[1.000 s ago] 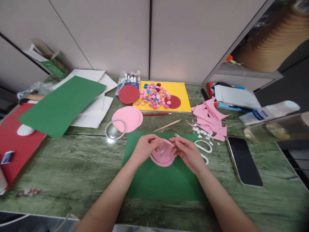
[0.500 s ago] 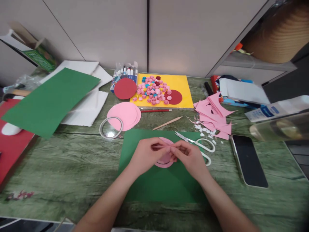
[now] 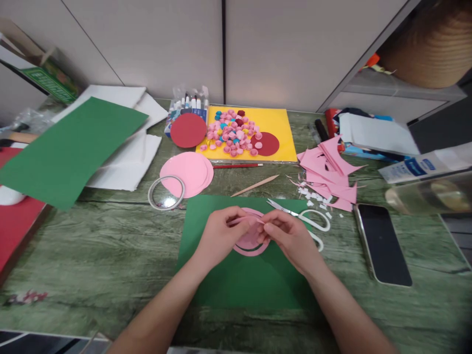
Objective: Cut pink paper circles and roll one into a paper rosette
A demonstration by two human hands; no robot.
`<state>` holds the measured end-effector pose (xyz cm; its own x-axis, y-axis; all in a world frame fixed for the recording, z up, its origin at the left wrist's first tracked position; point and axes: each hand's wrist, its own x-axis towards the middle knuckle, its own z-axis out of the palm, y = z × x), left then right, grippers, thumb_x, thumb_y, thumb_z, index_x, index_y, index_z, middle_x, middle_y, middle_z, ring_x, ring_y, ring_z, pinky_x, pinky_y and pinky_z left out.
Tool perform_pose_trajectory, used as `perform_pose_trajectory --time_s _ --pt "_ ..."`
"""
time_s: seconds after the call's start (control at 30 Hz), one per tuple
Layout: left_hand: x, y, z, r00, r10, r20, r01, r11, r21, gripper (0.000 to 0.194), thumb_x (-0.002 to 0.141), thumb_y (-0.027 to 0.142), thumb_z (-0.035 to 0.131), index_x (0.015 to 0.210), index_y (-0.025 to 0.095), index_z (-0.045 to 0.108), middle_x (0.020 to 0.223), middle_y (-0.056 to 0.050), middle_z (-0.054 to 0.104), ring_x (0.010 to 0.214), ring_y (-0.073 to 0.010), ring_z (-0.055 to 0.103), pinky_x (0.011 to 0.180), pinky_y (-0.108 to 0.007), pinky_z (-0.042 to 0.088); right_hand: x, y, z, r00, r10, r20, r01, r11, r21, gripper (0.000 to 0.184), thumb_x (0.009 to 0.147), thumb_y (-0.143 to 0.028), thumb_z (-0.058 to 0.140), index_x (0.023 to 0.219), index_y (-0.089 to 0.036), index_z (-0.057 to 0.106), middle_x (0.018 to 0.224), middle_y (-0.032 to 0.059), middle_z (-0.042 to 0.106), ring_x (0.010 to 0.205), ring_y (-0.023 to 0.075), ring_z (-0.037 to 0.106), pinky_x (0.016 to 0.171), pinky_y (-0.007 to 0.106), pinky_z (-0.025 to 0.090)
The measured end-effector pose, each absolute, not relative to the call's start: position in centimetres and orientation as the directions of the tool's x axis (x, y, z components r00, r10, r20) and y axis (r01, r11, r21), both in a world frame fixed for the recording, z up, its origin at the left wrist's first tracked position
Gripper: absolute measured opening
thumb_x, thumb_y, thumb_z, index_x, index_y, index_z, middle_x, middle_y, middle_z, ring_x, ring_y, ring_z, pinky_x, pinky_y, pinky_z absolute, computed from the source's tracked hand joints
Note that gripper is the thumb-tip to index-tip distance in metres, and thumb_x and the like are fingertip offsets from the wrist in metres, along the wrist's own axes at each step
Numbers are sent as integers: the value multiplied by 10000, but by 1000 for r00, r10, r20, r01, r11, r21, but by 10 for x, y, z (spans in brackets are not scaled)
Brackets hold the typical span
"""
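A pink paper piece (image 3: 246,236) is pinched between both hands, its edge at my fingertips. My left hand (image 3: 225,233) grips its left side, thumb on top. On its right, my right hand (image 3: 285,236) pinches the edge between thumb and fingers. Below the piece, a pink paper ring or disc (image 3: 250,253) with a dark curved gap showing lies on a green sheet (image 3: 250,285); the hands hide part of it. Beside my right hand rest white-handled scissors (image 3: 300,215), blades apart a little.
Pink discs (image 3: 184,172) and a tape roll (image 3: 150,194) lie left of a wooden stick (image 3: 254,185). Behind are small pink rolls (image 3: 234,135) on a yellow sheet (image 3: 278,120). Pink scraps (image 3: 328,172) and a phone (image 3: 383,246) lie to the right.
The pink piece has tilted, so more of its flat face shows between my hands. Both hands stay pinched at nearly the same place; the view has shifted slightly.
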<state>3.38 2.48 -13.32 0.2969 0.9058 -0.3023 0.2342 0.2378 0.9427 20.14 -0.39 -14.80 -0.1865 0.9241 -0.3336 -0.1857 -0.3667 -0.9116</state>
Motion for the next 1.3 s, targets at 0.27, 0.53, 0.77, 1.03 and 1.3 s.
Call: perform_pose_trajectory --time_s 0.27,0.53,0.77,1.03,1.3 --pt "35 23 -134 287 910 -298 259 226 939 170 737 300 573 731 153 659 678 -13 635 646 -126 551 592 -208 424 202 -2 -147 -147 933 -328 -130 -347 -929 173 768 -357 615 766 -184 619 647 6 643 574 136 617 573 264 507" --pt "35 22 -133 278 915 -292 260 222 940 156 737 289 574 737 158 659 679 -4 637 656 -123 556 592 -202 421 204 -4 -148 -179 934 -309 -183 -340 -922 149 807 -320 577 827 -184 634 717 19 648 594 127 618 569 252 500" --pt "37 21 -132 276 914 -297 253 229 940 163 735 301 582 758 166 672 725 -14 668 684 -134 586 605 -208 439 202 -4 -148 -163 934 -319 -127 -340 -932 160 727 -317 667 814 -190 625 646 0 651 573 138 625 583 276 525" --pt "37 18 -133 299 899 -321 193 273 943 168 740 320 591 774 174 668 744 -10 672 694 -132 599 640 -213 458 200 -2 -146 -133 945 -300 -40 -308 -951 110 770 -308 621 803 -204 633 614 -14 653 569 130 627 579 257 517" --pt "37 20 -132 290 910 -296 198 246 949 172 738 316 592 769 168 675 732 -11 667 687 -128 591 621 -206 446 202 -3 -150 -124 945 -302 6 -303 -953 133 814 -297 562 837 -190 637 633 -1 654 580 129 626 573 248 506"
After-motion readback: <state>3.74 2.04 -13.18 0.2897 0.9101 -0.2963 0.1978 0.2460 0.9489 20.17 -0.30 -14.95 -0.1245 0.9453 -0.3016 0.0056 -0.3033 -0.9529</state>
